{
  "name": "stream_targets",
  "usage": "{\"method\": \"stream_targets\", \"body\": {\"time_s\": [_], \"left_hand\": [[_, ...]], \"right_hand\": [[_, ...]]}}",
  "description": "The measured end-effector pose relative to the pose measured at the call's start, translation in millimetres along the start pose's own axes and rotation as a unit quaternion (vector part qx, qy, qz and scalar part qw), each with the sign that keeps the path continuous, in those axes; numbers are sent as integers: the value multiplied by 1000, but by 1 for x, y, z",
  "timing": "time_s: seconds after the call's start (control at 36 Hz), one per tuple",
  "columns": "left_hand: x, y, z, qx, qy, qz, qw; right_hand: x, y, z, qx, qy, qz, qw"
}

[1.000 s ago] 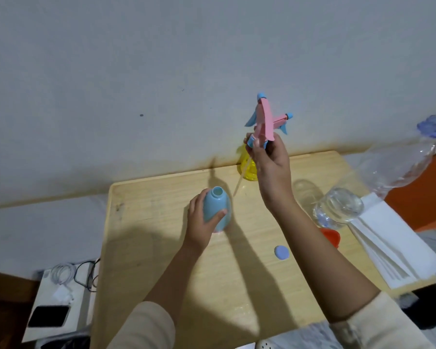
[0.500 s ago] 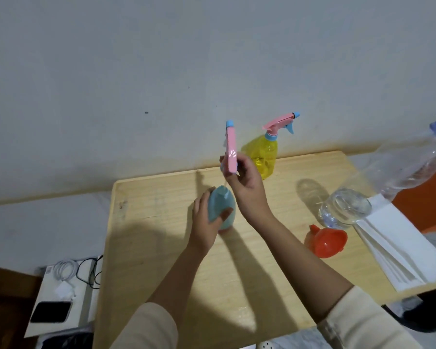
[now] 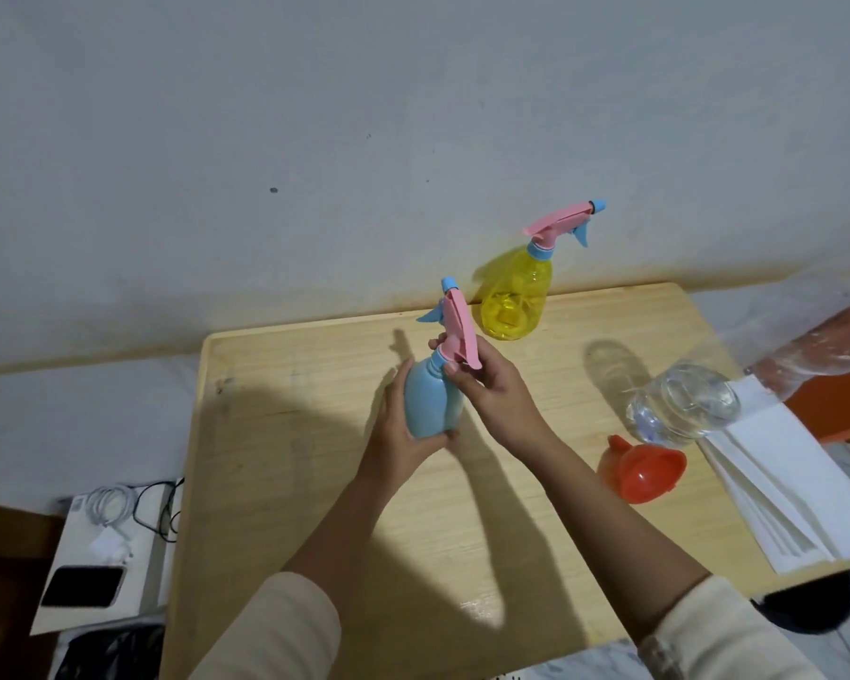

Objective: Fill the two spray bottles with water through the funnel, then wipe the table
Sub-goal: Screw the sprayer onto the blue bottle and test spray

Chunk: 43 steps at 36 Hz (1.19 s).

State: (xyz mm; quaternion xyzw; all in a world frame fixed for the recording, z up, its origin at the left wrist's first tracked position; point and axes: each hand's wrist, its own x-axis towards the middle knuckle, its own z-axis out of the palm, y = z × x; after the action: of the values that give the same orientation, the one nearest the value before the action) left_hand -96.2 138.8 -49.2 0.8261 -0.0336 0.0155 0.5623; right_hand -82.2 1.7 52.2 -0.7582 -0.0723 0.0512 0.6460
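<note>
My left hand (image 3: 399,436) grips the body of a light blue spray bottle (image 3: 429,401) standing near the middle of the wooden table (image 3: 285,483). A pink spray head (image 3: 458,331) with a blue nozzle sits on the bottle's neck, and my right hand (image 3: 489,390) pinches it at its collar. A yellow spray bottle (image 3: 514,299) with its pink head on stands at the table's far edge. An orange funnel (image 3: 646,468) lies on its side at the right. Behind the funnel lies a clear water bottle (image 3: 683,404).
A stack of white paper towels (image 3: 786,488) hangs over the table's right edge. Left of the table, lower down, a white box (image 3: 97,547) holds cables and a dark phone. A grey wall rises right behind the table.
My right hand brought the pink spray head down from above the yellow bottle and onto the blue bottle's neck. My left hand kept hold of the blue bottle.
</note>
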Motion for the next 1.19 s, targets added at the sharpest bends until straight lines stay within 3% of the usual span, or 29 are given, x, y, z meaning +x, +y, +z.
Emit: {"method": "stream_targets", "body": {"time_s": [0.31,0.39,0.67,1.03,1.19], "left_hand": [[21,54,-21,28,-74,58,995],[22,62,-25,-48,-103,23,993],[16,83,-43,-120,-133,-3,984],[11,107,-46,-118,-165,-24,979],[12,119,-39,-127,-134,-16,983]], "right_hand": [[21,-29,-36,63,65,2,996],[23,-42,-37,53,56,-11,997],[26,-65,-40,-21,12,7,1000],[23,-78,-55,-9,-45,33,998],[22,-76,-36,36,106,17,994]]}}
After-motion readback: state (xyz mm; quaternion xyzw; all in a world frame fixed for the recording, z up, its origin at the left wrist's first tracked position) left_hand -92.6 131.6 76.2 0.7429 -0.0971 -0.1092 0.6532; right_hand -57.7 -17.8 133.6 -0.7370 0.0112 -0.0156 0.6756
